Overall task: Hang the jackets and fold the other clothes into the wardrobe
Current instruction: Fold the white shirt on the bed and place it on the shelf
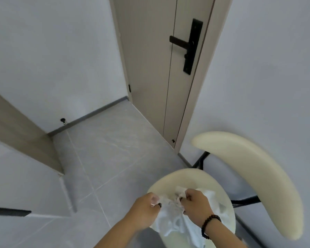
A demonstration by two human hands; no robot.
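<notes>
A white garment [175, 222] lies bunched on the round seat of a cream chair [168, 181] at the bottom right. My left hand [145, 210] grips its left edge with closed fingers. My right hand [197, 204], with a dark bead bracelet on the wrist, holds the cloth's upper edge just to the right. Both hands sit close together over the seat. What kind of garment it is cannot be made out.
The chair's curved cream backrest [254, 178] rises to the right on black legs. A closed beige door [159, 68] with a black handle [188, 45] stands ahead. A beige panel [21, 133] angles in from the left. Grey floor tiles [104, 158] lie between.
</notes>
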